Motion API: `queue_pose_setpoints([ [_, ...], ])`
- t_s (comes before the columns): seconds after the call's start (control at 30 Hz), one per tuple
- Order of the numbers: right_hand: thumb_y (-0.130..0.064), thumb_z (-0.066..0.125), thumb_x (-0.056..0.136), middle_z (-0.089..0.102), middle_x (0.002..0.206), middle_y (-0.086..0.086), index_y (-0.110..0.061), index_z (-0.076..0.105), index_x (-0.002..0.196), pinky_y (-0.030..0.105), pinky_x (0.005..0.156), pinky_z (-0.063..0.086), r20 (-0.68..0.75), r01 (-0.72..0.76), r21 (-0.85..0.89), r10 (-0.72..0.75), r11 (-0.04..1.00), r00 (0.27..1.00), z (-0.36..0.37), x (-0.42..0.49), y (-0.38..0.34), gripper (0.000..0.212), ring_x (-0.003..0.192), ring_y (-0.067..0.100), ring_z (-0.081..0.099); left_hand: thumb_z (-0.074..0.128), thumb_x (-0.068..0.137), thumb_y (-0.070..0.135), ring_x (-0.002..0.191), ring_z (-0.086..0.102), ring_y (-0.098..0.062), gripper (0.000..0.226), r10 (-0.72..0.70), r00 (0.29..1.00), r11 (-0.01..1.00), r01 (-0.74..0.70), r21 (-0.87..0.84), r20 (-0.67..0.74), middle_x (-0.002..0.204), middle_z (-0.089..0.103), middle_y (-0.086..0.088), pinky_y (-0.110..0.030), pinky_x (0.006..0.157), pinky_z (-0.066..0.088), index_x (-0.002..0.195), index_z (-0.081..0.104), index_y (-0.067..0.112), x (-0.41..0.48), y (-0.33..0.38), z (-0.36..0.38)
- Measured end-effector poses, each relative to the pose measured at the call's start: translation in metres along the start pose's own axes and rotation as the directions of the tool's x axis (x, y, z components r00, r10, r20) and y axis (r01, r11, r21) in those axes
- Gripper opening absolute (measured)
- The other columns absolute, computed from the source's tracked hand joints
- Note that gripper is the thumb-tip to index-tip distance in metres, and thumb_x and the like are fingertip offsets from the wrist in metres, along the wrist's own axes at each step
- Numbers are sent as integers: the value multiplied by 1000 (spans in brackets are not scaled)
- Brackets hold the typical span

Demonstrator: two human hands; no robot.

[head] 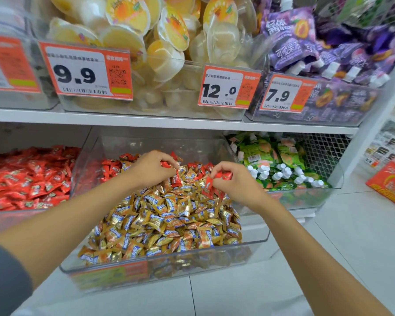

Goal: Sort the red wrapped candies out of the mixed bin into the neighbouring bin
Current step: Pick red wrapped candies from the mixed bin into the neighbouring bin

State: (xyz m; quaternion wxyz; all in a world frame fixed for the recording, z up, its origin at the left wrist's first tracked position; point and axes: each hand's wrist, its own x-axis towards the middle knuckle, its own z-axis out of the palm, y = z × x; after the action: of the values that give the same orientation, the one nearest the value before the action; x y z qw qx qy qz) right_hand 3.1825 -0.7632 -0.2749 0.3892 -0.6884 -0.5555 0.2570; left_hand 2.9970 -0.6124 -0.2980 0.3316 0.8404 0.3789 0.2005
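Observation:
The clear mixed bin [255, 241] in the middle holds mostly gold wrapped candies [169, 220], with red wrapped candies [111, 167] scattered along its back. To its left, the neighbouring bin [25, 176] is full of red candies. My left hand [153, 167] hovers over the back of the mixed bin, fingers closed on a red candy [165, 164]. My right hand [235, 182] is beside it to the right, pinching red candies [224, 174] just above the pile.
A bin of green spouted pouches [281, 160] stands right of the mixed bin. The upper shelf [169, 122] carries jelly cups [160, 46], purple pouches [324, 49] and orange price tags. A red box [390, 183] sits on the tiled floor at right.

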Motion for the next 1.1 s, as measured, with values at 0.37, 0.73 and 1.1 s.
queue_pose_setpoints([
  [0.37, -1, 63, 85, 68, 75, 9, -24, 73, 98, 23, 43, 24, 60, -98, 60, 94, 993, 994, 3, -8, 0, 28, 40, 12, 27, 71, 82, 45, 78, 61, -16, 16, -27, 998, 965, 10, 261, 61, 112, 68, 5, -33, 69, 49, 84, 69, 29, 12, -7, 17],
  [0.73, -29, 81, 78, 58, 68, -10, -10, 67, 81, 19, 58, 41, 294, -44, -212, 106, 976, 950, 27, -8, 10, 23, 54, -2, 49, 64, 91, 21, 67, 68, -16, 18, 25, 1000, 1000, -25, -3, 9, 78, 65, -4, -26, 51, 52, 85, 49, 14, -6, -2, -2],
  [1.1, -9, 69, 83, 66, 72, 2, -7, 66, 77, 28, 58, 48, 75, -34, -65, 39, 997, 996, 30, -4, -42, 7, 53, 9, 51, 62, 93, 14, 51, 61, -11, 6, 6, 1000, 999, -7, -48, -21, 68, 65, -4, -21, 48, 51, 90, 60, 9, -60, 7, -31],
])
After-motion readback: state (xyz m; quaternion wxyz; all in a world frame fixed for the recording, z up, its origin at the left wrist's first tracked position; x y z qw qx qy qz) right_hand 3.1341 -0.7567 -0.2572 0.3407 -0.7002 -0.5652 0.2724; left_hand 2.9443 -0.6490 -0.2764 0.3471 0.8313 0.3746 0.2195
